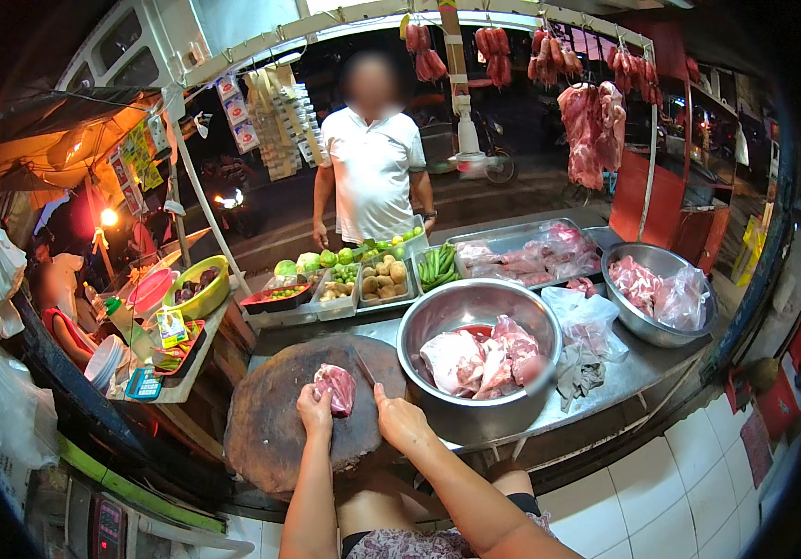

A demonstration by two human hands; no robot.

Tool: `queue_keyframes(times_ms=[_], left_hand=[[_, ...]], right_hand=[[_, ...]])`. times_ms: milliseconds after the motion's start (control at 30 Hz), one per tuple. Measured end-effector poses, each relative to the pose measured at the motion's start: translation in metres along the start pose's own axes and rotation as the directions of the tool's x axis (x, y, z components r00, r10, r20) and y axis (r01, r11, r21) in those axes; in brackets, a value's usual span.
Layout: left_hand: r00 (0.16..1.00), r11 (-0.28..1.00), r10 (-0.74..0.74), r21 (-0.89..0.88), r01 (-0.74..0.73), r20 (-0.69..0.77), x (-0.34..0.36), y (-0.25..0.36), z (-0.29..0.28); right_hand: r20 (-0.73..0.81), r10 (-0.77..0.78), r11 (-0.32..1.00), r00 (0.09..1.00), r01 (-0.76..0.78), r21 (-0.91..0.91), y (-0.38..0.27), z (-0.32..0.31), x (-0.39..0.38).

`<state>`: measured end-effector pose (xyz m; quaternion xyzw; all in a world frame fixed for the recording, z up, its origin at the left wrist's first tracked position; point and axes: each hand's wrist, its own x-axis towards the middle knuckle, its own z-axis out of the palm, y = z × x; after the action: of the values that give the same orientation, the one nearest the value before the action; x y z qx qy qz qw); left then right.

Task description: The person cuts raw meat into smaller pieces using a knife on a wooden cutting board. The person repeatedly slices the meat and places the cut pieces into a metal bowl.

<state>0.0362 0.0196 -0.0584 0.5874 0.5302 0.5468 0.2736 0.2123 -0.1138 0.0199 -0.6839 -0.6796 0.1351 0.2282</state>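
Observation:
On a round wooden chopping block [265, 419] lies a piece of raw red meat [337, 388]. My left hand [315, 413] grips its near left side, fingers closed on it. My right hand [400, 418] is wrapped round the handle of a knife [363, 367], whose blade points up and to the left, just right of the meat. Most of the handle is hidden in my fist. Right of the block stands a large steel basin [407, 349] with big pieces of raw meat [484, 359] and some reddish liquid inside.
Behind the block are plastic trays of vegetables [383, 281] and a metal tray of bagged meat [521, 256]. A second steel basin [712, 312] and a plastic bag [587, 321] stand to the right. Sausages [549, 58] hang overhead. A person in a white shirt [372, 172] stands across the counter.

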Motion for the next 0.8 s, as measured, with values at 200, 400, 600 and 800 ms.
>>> queue_keyframes(times_ms=[200, 400, 600, 800], left_hand=[[0.998, 0.99, 0.023, 0.143, -0.015, -0.052, -0.003, 0.002, 0.001], [0.997, 0.973, 0.051, 0.226, -0.036, -0.06, -0.006, 0.012, 0.002], [1.0, 0.992, 0.018, 0.128, -0.015, -0.023, -0.002, 0.009, 0.001], [1.0, 0.989, 0.027, 0.145, -0.025, -0.008, -0.001, 0.005, 0.0]], right_hand=[[-0.012, -0.008, 1.0, 1.0, 0.008, -0.026, 0.0, 0.003, 0.0], [-0.022, -0.009, 1.0, 1.0, 0.008, -0.018, -0.001, 0.003, 0.001], [-0.021, 0.003, 1.0, 1.0, -0.003, -0.009, -0.001, 0.001, 0.001], [-0.024, 0.008, 1.0, 1.0, -0.008, -0.016, 0.0, 0.002, 0.0]])
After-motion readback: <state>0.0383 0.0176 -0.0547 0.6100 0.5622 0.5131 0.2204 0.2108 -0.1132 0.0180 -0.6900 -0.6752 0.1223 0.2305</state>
